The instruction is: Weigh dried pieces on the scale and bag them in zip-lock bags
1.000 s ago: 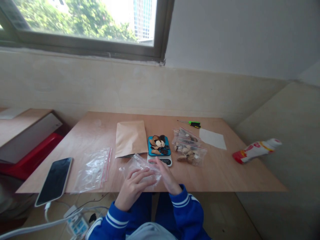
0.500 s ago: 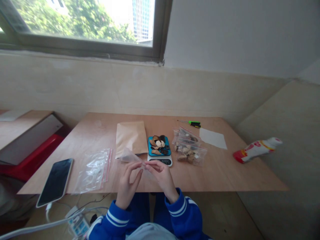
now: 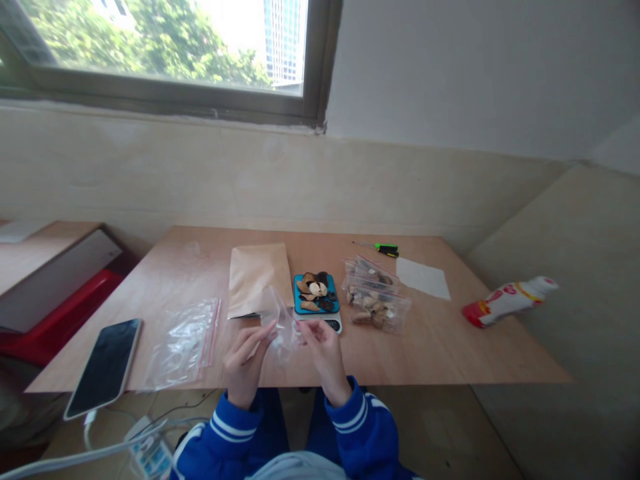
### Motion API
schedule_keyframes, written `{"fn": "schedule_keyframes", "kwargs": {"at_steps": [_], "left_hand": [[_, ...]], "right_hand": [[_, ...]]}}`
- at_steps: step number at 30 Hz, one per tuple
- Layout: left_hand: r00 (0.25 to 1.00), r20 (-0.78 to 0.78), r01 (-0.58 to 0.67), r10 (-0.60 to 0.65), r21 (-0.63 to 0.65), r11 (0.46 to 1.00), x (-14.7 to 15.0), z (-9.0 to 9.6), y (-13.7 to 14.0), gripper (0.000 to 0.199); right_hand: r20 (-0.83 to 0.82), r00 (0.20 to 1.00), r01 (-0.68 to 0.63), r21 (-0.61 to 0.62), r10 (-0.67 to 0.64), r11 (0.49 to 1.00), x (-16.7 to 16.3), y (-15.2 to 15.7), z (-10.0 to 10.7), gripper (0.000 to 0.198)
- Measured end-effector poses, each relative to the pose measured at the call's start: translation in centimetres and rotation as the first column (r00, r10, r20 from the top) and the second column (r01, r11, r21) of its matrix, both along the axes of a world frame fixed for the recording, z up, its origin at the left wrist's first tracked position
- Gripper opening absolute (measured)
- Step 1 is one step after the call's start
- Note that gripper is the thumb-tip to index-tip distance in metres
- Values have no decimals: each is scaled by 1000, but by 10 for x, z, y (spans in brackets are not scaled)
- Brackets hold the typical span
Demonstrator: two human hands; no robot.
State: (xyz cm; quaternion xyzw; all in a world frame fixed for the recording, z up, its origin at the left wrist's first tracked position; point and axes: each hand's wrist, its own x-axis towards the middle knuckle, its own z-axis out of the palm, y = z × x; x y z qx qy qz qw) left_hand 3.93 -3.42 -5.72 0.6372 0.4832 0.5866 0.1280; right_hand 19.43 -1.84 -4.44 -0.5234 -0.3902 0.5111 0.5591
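Between my hands hangs a clear plastic zip bag (image 3: pixel 281 331), its mouth pulled apart, with nothing visible inside. My left hand (image 3: pixel 246 360) pinches its left edge, and my right hand (image 3: pixel 323 350) pinches the right edge. Just beyond my right fingers stands a small kitchen scale (image 3: pixel 333 325) with a blue top, its display partly covered by that hand. Dried mushroom-like slices (image 3: pixel 315 290), brown, dark and pale, lie on the scale. Filled zip bags (image 3: pixel 377 307) of similar brown pieces overlap to its right. A brown paper pouch (image 3: pixel 259 270) lies flat at its left.
Flat clear zip bags (image 3: pixel 183 343) lie on the table's left, beside a phone (image 3: pixel 105 367) with a cable at the front edge. Green-and-black screwdrivers (image 3: pixel 385 249) and white paper (image 3: pixel 423 277) are at the back right. A red-and-white bottle (image 3: pixel 507 302) stands farther right.
My hands have moved apart, the left one leftward, spreading the mouth of the plastic bag that they pinched close together before. The view has shifted slightly.
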Motion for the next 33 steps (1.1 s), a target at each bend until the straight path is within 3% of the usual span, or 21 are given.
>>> {"fn": "schedule_keyframes", "kwargs": {"at_steps": [3, 6, 8, 12, 15, 18, 22, 26, 33], "left_hand": [[999, -15, -37, 37, 16, 999, -10, 6, 2, 30], [999, -36, -26, 26, -6, 1000, -13, 15, 6, 28], [999, -42, -26, 24, -28, 999, -11, 19, 9, 27], [999, -48, -24, 22, -53, 998, -2, 25, 18, 30], [999, -40, -29, 26, -63, 998, 7, 25, 25, 32], [999, -8, -48, 47, -69, 996, 14, 22, 29, 34], [998, 27, -57, 61, -114, 992, 20, 15, 28, 36], [996, 63, -50, 62, -172, 984, 23, 9, 27, 35], [990, 135, -18, 48, -221, 975, 29, 4, 26, 36]], "right_hand": [[40, 995, 92, -13, -92, 996, 11, 9, -6, 37], [152, 988, -24, 36, 18, 999, 25, 18, -10, 35], [337, 940, -105, 127, 57, 986, 39, 27, -15, 34], [748, 659, -178, 262, -83, 949, 72, 50, -37, 48], [867, 494, -218, 197, -66, 956, 87, 68, -59, 56], [909, 415, -221, 146, -42, 964, 90, 79, -75, 54], [919, 378, -180, 190, -111, 965, 87, 78, -82, 40], [919, 367, -133, 203, -142, 970, 86, 72, -75, 31], [883, 420, -110, 277, -208, 955, 87, 70, -68, 29]]}}
